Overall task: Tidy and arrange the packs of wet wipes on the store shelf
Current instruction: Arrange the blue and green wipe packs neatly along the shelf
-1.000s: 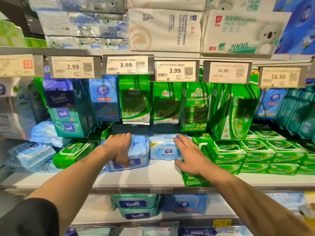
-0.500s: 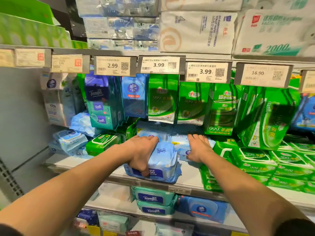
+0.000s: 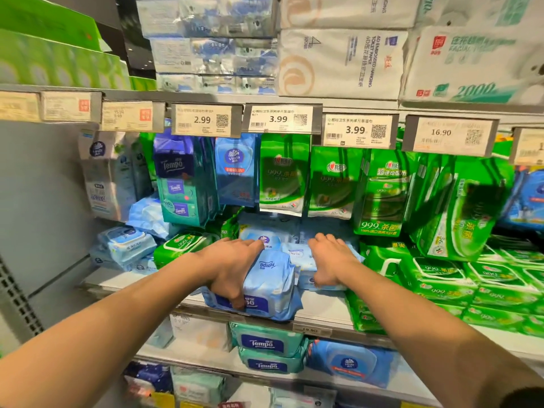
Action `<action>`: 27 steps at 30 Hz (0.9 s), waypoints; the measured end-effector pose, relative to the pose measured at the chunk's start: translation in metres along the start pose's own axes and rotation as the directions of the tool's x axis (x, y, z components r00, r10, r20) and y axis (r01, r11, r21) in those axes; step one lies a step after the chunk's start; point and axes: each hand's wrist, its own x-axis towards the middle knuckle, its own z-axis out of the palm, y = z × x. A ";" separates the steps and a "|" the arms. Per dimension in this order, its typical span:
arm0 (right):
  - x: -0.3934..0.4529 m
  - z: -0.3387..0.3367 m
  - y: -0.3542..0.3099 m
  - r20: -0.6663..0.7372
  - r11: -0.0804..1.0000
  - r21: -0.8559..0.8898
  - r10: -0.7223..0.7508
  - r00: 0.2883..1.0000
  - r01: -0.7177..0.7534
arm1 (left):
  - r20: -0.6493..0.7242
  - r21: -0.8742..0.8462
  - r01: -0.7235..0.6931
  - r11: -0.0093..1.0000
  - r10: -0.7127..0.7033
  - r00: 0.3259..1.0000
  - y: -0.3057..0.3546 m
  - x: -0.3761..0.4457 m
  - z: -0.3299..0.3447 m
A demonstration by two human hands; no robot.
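Observation:
A light-blue Tempo wipes pack [image 3: 269, 285] lies at the front edge of the middle shelf [image 3: 319, 312]. My left hand [image 3: 232, 266] grips it from the left, thumb down on its front label. Just to the right, my right hand [image 3: 331, 260] wraps over a second light-blue wipes pack [image 3: 303, 262], thumb on its front. Another blue Vinda pack [image 3: 259, 235] lies behind the two hands. Green 999 packs [image 3: 435, 278] are stacked flat to the right, and one green pack [image 3: 179, 245] lies to the left.
Hanging packs, blue Tempo [image 3: 179, 184] and green 999 [image 3: 284, 175], fill the space above the hands under price tags [image 3: 278, 119]. Loose pale-blue packs [image 3: 126, 245] lie at the shelf's left end by a grey side panel. Tempo packs [image 3: 265, 348] sit on the shelf below.
The view has swung left and closer. My left hand has drawn the Tempo pack to the shelf's front edge. My right hand has moved left and closed over the neighbouring blue pack.

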 end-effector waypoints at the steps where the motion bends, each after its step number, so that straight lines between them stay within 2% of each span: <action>1: 0.004 -0.004 -0.008 -0.002 0.999 0.039 -0.016 1.000 0.016 | 0.004 0.003 0.000 1.000 0.000 1.000 -0.001 -0.002 0.000; 5: 0.021 -0.019 -0.039 -0.028 0.982 0.185 -0.043 0.999 0.048 | 0.013 0.014 -0.007 1.000 0.007 1.000 -0.005 -0.010 -0.002; 10: 0.043 -0.025 -0.057 -0.027 0.972 0.231 -0.047 0.999 0.052 | 0.035 0.031 0.004 1.000 -0.005 0.999 -0.008 -0.018 -0.004; 18: 0.074 -0.019 -0.072 0.014 0.928 0.370 -0.050 0.999 0.041 | 0.069 -0.034 0.039 0.999 -0.037 0.997 -0.014 -0.020 0.000; 23: 0.090 -0.011 -0.081 0.019 0.926 0.374 -0.071 0.997 0.059 | 0.050 -0.060 0.032 0.998 -0.029 0.998 -0.017 -0.016 0.003; 27: 0.098 -0.007 -0.084 0.003 0.950 0.254 -0.187 0.982 0.180 | 0.033 -0.059 0.038 0.998 -0.036 0.999 -0.017 -0.012 0.006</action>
